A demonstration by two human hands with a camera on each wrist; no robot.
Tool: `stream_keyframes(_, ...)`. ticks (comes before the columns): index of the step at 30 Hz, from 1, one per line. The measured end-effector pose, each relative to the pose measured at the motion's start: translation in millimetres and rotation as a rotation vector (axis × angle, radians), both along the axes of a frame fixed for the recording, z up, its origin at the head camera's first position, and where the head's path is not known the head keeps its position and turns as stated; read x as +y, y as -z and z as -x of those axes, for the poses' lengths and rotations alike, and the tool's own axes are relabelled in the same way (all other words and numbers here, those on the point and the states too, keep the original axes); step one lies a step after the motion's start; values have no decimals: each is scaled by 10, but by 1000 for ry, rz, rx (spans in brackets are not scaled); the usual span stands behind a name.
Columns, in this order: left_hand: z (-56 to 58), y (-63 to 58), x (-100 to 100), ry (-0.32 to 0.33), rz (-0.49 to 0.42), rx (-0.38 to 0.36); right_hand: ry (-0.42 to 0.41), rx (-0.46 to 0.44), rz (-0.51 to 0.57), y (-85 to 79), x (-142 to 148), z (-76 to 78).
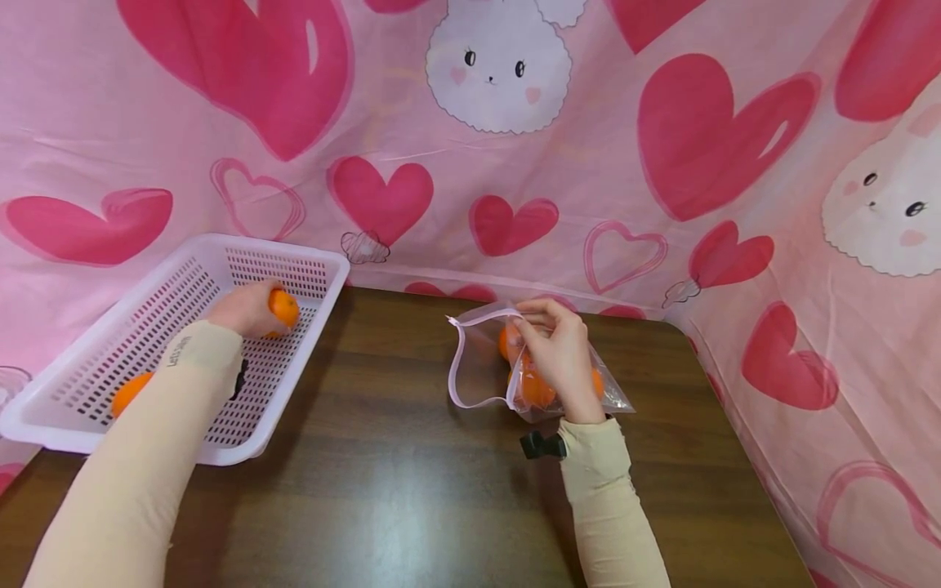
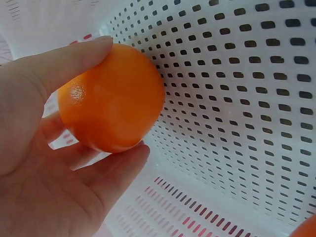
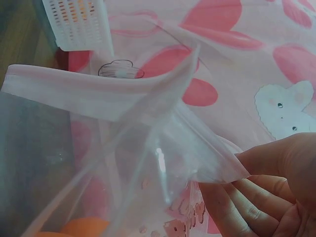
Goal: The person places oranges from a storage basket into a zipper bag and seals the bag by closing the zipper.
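Inside the white perforated basket (image 1: 297, 359), my left hand (image 1: 246, 309) grips an orange (image 1: 283, 307), thumb on one side and fingers round the other. The left wrist view shows this orange (image 2: 113, 98) up close, over the holed basket floor. A second orange (image 1: 131, 394) lies at the basket's near left, partly hidden by my sleeve. On the right, my right hand (image 1: 556, 347) pinches the rim of a clear zip bag (image 1: 481, 359) between thumb and fingers. The bag's mouth gapes to the left, and several oranges (image 1: 537, 390) sit inside it.
A dark wooden table (image 1: 397, 474) bears the basket at left and the bag at right. Pink heart-printed cloth (image 1: 412, 106) hangs behind the table and along its right side. A clear round object (image 1: 11, 382) shows at the far left edge.
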State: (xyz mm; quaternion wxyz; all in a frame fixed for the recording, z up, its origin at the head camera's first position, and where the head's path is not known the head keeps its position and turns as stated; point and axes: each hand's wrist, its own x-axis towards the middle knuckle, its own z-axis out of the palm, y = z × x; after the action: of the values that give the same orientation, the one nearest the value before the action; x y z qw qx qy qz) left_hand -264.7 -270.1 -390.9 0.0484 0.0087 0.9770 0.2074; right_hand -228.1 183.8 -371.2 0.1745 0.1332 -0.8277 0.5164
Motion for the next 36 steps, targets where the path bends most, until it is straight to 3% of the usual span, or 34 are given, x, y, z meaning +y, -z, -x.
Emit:
stream_keyframes(9,-16,-80,-19,-20,-9,8,1,7,4,-16,-11,-1)
stream_keyframes(25,-76,-100,13,-66,-100,29,8,-1,-12,-36,-16,-4)
stream_keyframes(36,-128,-168,50,-113,-177,91,2,18,0,-6,-20,-15)
